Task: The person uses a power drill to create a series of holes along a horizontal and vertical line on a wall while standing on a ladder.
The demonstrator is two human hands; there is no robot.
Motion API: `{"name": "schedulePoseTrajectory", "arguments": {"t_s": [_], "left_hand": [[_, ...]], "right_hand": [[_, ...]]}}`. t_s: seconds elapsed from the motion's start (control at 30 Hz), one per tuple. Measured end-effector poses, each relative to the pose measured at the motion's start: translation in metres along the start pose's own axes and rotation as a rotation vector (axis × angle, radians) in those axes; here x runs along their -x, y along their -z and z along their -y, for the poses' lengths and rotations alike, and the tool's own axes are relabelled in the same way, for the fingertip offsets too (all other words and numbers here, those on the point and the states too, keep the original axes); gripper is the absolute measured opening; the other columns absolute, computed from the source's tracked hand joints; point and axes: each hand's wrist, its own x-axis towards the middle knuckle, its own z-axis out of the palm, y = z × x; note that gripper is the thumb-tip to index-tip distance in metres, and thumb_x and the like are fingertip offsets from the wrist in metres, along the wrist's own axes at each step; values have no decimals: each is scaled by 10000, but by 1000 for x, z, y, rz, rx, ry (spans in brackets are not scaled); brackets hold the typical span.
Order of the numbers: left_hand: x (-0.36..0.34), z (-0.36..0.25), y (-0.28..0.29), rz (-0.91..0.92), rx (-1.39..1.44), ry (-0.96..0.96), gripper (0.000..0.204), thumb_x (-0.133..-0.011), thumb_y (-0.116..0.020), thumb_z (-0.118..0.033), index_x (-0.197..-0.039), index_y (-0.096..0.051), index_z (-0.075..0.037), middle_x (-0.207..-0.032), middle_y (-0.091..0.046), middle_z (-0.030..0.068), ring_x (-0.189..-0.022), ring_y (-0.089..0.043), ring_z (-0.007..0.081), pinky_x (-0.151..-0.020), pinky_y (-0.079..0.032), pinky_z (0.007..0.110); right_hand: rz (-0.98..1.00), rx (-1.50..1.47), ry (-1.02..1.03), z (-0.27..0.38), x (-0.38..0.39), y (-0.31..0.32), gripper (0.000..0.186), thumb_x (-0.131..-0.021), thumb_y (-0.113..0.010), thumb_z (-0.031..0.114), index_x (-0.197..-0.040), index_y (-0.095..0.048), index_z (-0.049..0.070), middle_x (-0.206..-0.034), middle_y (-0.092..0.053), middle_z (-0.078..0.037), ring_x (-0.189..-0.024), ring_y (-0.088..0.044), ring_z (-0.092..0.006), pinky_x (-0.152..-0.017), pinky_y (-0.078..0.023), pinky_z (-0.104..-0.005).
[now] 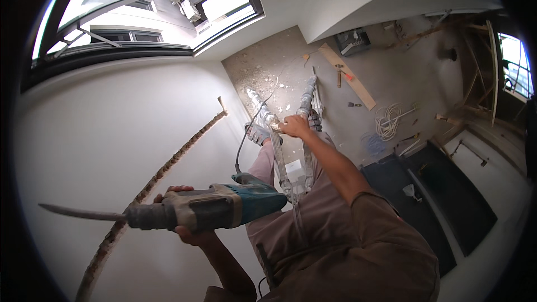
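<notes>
Closed around the body of the drill, the left hand holds it from below, fingers curled over the top edge near the grey front part. That drill is teal and grey, lying level, with its long chisel bit pointing left at the white wall. From the rear of the drill a dark cord runs upward.

Behind the drill and to its right, the right hand is shut on the top of a ladder, whose pale, dust-spattered rails drop away toward the floor far below. The person's shoes stand on the ladder just beside that hand.

Passing under the tip of the bit, a rough groove is cut through the wall plaster; it runs diagonally from above the drill, where it is narrow, down past the bit to the lower edge of the view.

Well beyond the drill, on the floor, lie a plank, a coil of white cable and scattered rubble. Above the wall is a window.
</notes>
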Motion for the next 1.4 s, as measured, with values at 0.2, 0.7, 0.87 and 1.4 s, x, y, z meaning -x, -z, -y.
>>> {"name": "schedulePoseTrajectory", "arguments": {"t_s": [0.2, 0.7, 0.87, 1.4], "left_hand": [[-5, 35, 14, -51, 79, 96, 927, -648, -738, -650, -1264, -377, -59, -1032, -549, 150, -925, -575, 261, -791, -501, 380], [28, 50, 48, -16, 318, 90, 840, -613, -871, -271, -1278, -423, -22, -1197, -532, 106, -1096, -538, 196, -958, -440, 348], [76, 46, 13, -269, 329, -136, 782, -664, -846, -151, -1304, -412, -38, -1186, -553, 82, -1114, -537, 175, -982, -423, 342], [209, -27, -5, -912, 508, -604, 634, -821, -692, -407, -1257, -400, -52, -1023, -584, 178, -861, -642, 302, -719, -577, 414]], "right_hand": [[-86, 42, -86, 22, 12, 1, 558, -747, -572, 602, -960, -718, 107, -988, -678, -170, -989, -619, -326, -929, -419, -414], [-158, 183, 116, -18, -1, -28, 615, -749, -600, 620, -703, -683, 13, -708, -654, -202, -664, -636, -377, -606, -464, -498], [-314, 24, 163, -24, -5, -37, 528, -725, -669, 555, -799, -724, 35, -824, -674, -214, -826, -640, -380, -751, -494, -464], [570, 115, 1521, 77, 90, 104, 1130, -590, -856, 431, -1417, -234, -25, -1383, -342, -275, -1293, -349, -404, -1072, -299, -475]]}}
